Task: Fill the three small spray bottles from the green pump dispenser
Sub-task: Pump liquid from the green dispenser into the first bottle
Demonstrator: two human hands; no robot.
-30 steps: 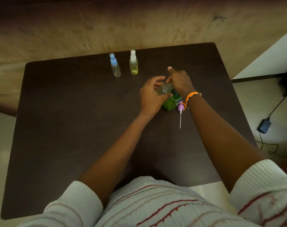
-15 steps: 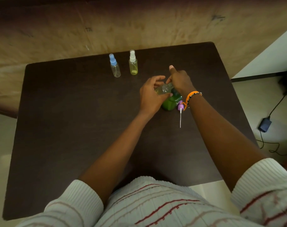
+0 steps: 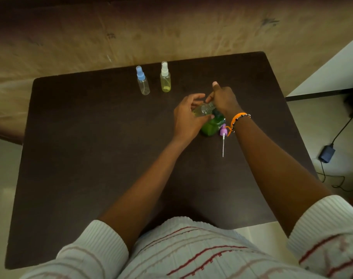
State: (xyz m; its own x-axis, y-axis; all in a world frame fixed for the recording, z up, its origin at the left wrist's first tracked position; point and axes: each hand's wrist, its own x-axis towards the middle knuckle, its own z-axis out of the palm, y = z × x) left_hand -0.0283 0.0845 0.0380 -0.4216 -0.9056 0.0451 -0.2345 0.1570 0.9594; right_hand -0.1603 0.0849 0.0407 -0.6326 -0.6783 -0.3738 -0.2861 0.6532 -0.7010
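Your left hand (image 3: 186,117) grips the uncapped bottle (image 3: 204,109) at the green dispenser (image 3: 212,125) mid-worktop; your right hand (image 3: 223,99) presses its pump, thumb raised. The white-capped bottle (image 3: 165,79) looks partly filled; the blue-capped bottle (image 3: 142,81) seems empty.

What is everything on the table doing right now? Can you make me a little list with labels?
left hand: grips a tilted clear spray bottle, cap off
right hand: on top of the green pump dispenser
purple spray cap: lies on the table beside the dispenser, tube pointing toward the person
blue-capped bottle: upright, looks clear
white-capped bottle: upright, yellowish liquid inside
wrist: orange bracelet
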